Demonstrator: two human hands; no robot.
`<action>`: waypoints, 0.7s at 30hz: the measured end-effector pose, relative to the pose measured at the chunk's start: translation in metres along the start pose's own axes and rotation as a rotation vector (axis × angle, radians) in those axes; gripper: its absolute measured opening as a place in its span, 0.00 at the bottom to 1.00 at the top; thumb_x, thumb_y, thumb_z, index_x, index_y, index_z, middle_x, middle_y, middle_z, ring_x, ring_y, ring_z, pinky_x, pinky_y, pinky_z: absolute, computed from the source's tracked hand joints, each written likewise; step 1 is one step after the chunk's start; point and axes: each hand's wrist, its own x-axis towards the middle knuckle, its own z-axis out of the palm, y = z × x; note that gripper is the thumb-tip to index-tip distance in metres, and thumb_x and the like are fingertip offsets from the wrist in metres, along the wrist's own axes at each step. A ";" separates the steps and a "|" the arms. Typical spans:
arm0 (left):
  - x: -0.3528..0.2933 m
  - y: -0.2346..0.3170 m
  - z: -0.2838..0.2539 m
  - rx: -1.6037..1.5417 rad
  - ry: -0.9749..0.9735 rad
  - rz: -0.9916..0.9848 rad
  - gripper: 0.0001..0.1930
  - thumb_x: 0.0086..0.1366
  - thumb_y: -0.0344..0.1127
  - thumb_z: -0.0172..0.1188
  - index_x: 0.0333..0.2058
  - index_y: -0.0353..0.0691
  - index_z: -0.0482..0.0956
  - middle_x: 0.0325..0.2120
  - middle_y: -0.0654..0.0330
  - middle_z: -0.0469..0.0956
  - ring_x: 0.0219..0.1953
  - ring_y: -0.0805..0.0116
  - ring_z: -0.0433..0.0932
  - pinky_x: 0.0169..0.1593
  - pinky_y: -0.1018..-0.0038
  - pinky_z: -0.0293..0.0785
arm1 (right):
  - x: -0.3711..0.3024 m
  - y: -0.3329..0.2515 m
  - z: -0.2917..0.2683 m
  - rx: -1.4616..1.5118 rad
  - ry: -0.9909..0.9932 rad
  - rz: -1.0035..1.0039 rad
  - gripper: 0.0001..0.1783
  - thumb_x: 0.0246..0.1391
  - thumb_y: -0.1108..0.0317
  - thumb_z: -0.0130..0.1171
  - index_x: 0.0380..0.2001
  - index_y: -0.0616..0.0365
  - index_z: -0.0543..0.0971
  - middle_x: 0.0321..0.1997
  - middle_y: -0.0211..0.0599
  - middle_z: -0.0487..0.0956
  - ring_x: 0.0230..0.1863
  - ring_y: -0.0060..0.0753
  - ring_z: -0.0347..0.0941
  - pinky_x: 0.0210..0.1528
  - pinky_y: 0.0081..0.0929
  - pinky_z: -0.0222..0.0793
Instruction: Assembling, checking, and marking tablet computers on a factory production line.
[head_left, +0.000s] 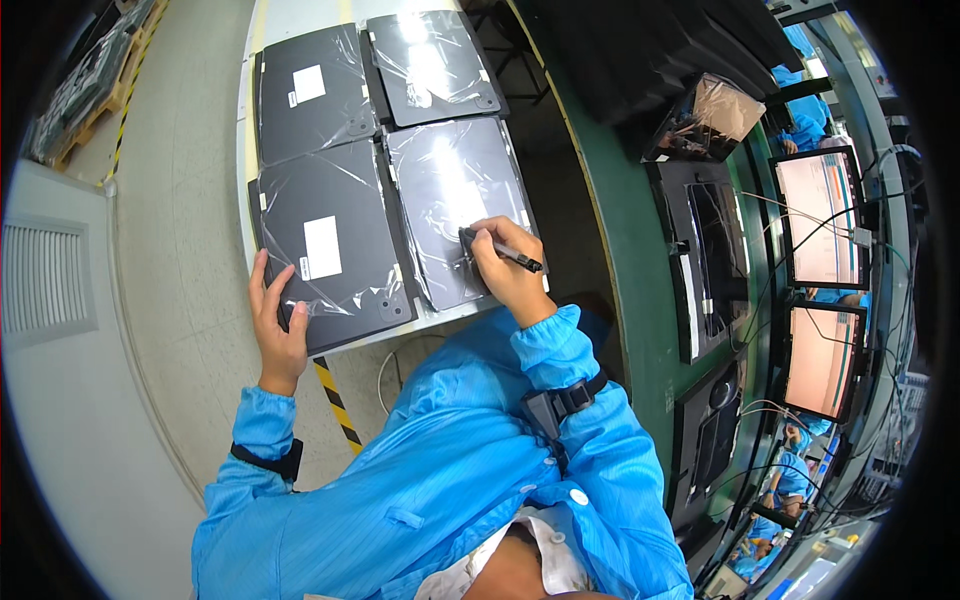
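My right hand (503, 265) holds a black pen (505, 252), its tip pressed on a flat dark panel wrapped in clear plastic film (450, 205). My left hand (275, 320) rests with fingers spread on the near left corner of a neighbouring black wrapped panel (335, 250) that carries a white label. Both panels lie side by side on a white table (242, 150). Blue sleeves with dark wrist straps cover both forearms.
Two more wrapped black panels (315, 90) (430, 65) lie further back on the table. A green workbench (620, 240) at the right holds dark monitors (710, 260) and lit screens (820, 215). A pallet (90, 90) stands at far left; yellow-black floor tape (335, 400) runs below the table.
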 end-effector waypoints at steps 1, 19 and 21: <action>-0.001 0.000 -0.002 0.001 0.003 -0.007 0.26 0.61 0.34 0.53 0.59 0.39 0.75 0.72 0.46 0.55 0.75 0.43 0.52 0.76 0.50 0.47 | 0.000 -0.001 0.001 -0.039 0.006 -0.059 0.07 0.61 0.73 0.57 0.36 0.64 0.83 0.23 0.31 0.79 0.24 0.18 0.73 0.28 0.21 0.68; 0.000 0.006 0.003 -0.094 0.056 0.020 0.24 0.50 0.26 0.54 0.49 0.36 0.77 0.71 0.45 0.59 0.76 0.41 0.50 0.76 0.50 0.48 | -0.024 -0.054 0.133 0.131 -0.381 -0.228 0.09 0.59 0.69 0.60 0.38 0.59 0.85 0.34 0.44 0.85 0.30 0.44 0.83 0.33 0.33 0.77; -0.001 0.006 0.001 -0.084 0.055 0.022 0.23 0.49 0.26 0.54 0.48 0.37 0.77 0.71 0.45 0.59 0.76 0.41 0.50 0.76 0.50 0.48 | -0.025 -0.054 0.135 0.103 -0.375 -0.278 0.08 0.59 0.69 0.60 0.38 0.59 0.85 0.33 0.44 0.85 0.30 0.44 0.83 0.32 0.34 0.77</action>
